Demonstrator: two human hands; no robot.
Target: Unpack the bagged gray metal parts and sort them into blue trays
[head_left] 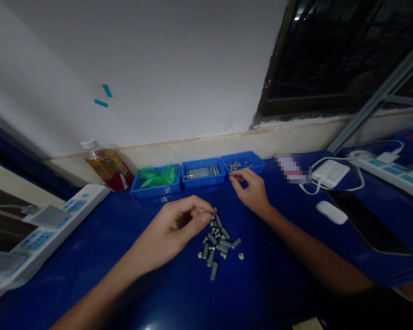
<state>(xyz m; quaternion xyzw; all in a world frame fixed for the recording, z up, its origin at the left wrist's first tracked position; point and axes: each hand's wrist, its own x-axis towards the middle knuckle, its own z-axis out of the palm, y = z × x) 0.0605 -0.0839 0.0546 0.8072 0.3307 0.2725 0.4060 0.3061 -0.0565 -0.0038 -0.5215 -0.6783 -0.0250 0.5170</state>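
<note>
My left hand is curled in a pinch at the near edge of a pile of small grey metal bolts on the blue table; its fingertips seem to hold one small piece, too tiny to name. My right hand reaches toward the right-hand blue bin, which contains small metal parts, with its fingers bent together just in front of that bin. Whether anything sits in those fingers I cannot see. The middle blue bin holds long metal pieces. The left blue bin holds green plastic parts.
A drink bottle lies by the wall at left, with a white power strip in front of it. A white power bank with cable, a white earbud case, a dark phone and another power strip lie to the right.
</note>
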